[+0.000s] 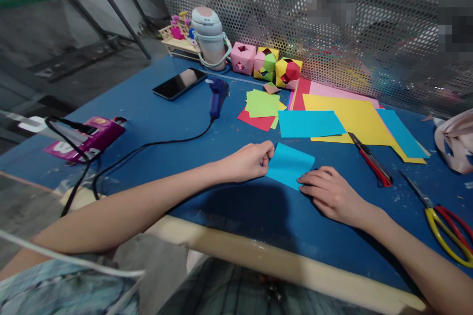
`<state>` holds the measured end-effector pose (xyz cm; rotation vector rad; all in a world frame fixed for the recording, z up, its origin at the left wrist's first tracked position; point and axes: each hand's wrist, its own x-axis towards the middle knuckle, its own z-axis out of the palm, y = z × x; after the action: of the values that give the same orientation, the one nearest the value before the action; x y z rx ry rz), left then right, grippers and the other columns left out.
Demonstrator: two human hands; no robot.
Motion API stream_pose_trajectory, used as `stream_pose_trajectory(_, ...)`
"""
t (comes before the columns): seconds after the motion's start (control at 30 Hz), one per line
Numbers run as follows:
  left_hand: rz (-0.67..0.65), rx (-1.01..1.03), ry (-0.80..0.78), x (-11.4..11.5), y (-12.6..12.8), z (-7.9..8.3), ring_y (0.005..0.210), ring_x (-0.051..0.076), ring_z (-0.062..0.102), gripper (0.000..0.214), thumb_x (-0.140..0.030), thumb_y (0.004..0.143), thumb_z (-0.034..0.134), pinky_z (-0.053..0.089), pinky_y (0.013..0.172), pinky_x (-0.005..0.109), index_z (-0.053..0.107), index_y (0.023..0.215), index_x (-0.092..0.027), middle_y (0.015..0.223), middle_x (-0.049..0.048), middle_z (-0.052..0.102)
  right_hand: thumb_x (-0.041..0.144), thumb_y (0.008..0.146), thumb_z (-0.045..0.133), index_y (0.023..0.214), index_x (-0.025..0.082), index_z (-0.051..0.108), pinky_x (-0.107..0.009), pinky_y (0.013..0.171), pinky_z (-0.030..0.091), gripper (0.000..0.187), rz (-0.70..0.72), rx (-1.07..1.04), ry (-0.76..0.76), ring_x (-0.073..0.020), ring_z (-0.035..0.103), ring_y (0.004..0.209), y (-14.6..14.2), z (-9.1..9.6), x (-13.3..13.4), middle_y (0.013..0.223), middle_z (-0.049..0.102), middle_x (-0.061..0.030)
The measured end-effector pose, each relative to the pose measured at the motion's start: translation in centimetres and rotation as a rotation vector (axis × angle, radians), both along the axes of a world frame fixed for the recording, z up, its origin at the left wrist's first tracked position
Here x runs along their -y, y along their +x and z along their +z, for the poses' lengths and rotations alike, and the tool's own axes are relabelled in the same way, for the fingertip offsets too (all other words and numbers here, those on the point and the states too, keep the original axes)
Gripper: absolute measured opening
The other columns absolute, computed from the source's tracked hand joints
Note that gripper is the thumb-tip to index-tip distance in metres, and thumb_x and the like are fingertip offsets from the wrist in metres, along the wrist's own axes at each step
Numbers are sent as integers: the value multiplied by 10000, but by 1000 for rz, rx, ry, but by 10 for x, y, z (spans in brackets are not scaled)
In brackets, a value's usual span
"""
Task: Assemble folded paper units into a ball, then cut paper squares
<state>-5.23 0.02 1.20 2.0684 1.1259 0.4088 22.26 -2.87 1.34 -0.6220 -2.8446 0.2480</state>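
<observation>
A small sheet of blue paper (pixel 290 161) lies bent on the blue table in front of me, its upper part curling off the surface. My left hand (pixel 254 160) is closed, pinching the sheet's left edge between thumb and fingers. At the sheet's lower right corner, the curved fingers of my right hand (pixel 328 192) grip its edge; part of that corner is hidden under them. Just beyond lies a flat blue paper rectangle (pixel 308 124). A red utility knife (pixel 371 160) and scissors (pixel 438 214) with yellow and red handles rest to the right of my right hand.
Green paper squares (pixel 261 103) lie on red paper (pixel 254 120). Large yellow paper (pixel 358 113) is farther right. Folded paper balls (pixel 266 65) and a flask (pixel 210 39) stand along the mesh panel (pixel 258 5). A glue gun (pixel 218 96), its cord and a phone (pixel 180 83) are left.
</observation>
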Motion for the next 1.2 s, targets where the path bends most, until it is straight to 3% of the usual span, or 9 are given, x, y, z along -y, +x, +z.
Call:
stream_pose_trajectory(0.17, -48, -235, 382, 4, 1, -3, 828, 200, 480, 148, -88, 727, 527, 377, 688, 295, 506, 850, -168, 869, 55, 549, 121, 923, 403, 1062, 177, 641, -444, 917, 400, 282, -1, 9, -13, -230, 605, 1059, -1, 0, 0, 1138, 688, -110)
stream_pose_trajectory(0.27, -202, -343, 631, 9, 3, -5, 857, 217, 459, 140, -79, 841, 441, 371, 732, 332, 555, 863, -156, 963, 95, 553, 120, 920, 403, 1056, 173, 641, -438, 918, 412, 279, 3, 20, -16, -232, 606, 1059, -2, 2, 0, 1138, 688, -111)
stream_pose_trajectory(0.43, -484, -416, 667, 24, 10, -4, 747, 184, 483, 209, -48, 891, 413, 366, 653, 305, 569, 794, -148, 833, 61, 572, 120, 919, 394, 1044, 174, 648, -439, 919, 419, 289, 14, 37, -12, -232, 611, 1042, -4, 4, 0, 1129, 687, -117)
stream_pose_trajectory(0.57, -451, -473, 644, 45, 21, 2, 821, 207, 548, 174, -177, 939, 454, 393, 647, 313, 616, 882, -150, 899, 83, 626, 115, 911, 415, 1041, 153, 650, -434, 901, 440, 272, 23, 33, 14, -233, 621, 1021, -5, 4, 0, 1116, 691, -125)
stream_pose_trajectory(0.63, -335, -438, 615, 57, 26, 0, 982, 257, 557, 403, -486, 934, 462, 435, 749, 346, 619, 1063, -138, 1118, 119, 635, 111, 901, 432, 1043, 148, 654, -435, 893, 453, 266, 22, 20, 29, -233, 627, 1014, -5, 3, 1, 1114, 693, -130)
stream_pose_trajectory(0.73, -292, -377, 661, 71, 30, -9, 1212, 308, 471, 720, -694, 874, 365, 390, 954, 423, 544, 1264, -116, 1318, 153, 566, 102, 891, 454, 1029, 139, 663, -428, 870, 473, 253, 15, -26, 71, -232, 642, 987, -5, 0, 3, 1095, 705, -131)
stream_pose_trajectory(0.9, -273, -360, 728, 78, 36, -19, 1172, 380, 517, 833, -754, 835, 333, 353, 978, 526, 529, 1289, -84, 1351, 193, 539, 115, 909, 449, 1032, 151, 672, -411, 820, 504, 257, -49, -107, 148, -227, 661, 925, -11, -9, 9, 1015, 727, -122)
stream_pose_trajectory(1.03, -260, -344, 789, 79, 43, -22, 1130, 389, 545, 893, -790, 788, 371, 348, 991, 515, 576, 1209, -29, 1241, 250, 596, 123, 925, 396, 1098, 126, 664, -421, 756, 541, 319, -159, -44, 214, -252, 659, 877, -21, -16, 15, 1078, 704, -174)
stream_pose_trajectory(1.2, -291, -337, 846, 76, 48, -27, 1086, 402, 577, 942, -826, 761, 337, 400, 937, 496, 614, 1126, -3, 1129, 271, 641, 83, 910, 345, 1257, 83, 578, -456, 895, 550, 418, -120, -6, 142, -283, 624, 1087, -35, -20, 10, 1217, 647, -190)
